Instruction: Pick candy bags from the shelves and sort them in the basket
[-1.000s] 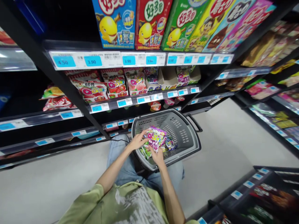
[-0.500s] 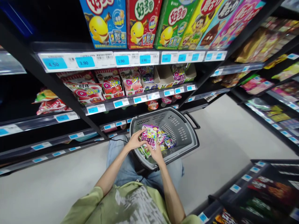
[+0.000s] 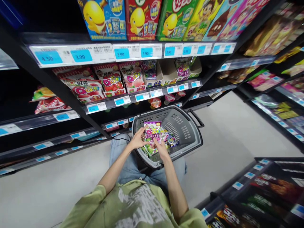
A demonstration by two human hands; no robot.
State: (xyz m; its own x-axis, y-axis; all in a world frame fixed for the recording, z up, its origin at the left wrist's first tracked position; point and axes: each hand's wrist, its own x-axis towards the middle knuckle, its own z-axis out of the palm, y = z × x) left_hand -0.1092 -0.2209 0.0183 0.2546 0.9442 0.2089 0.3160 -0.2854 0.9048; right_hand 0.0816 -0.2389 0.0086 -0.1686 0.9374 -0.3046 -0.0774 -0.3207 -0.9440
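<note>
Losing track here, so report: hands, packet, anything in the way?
Left hand and right hand both gripping purple packet. Front faces camera, over grey basket. Other packets lie inside; nothing visibly blocking hands.

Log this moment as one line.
left hand: holding purple-topped QQ candy bag | right hand: holding same bag | bag: over gray shopping basket | basket: packets inside
</note>
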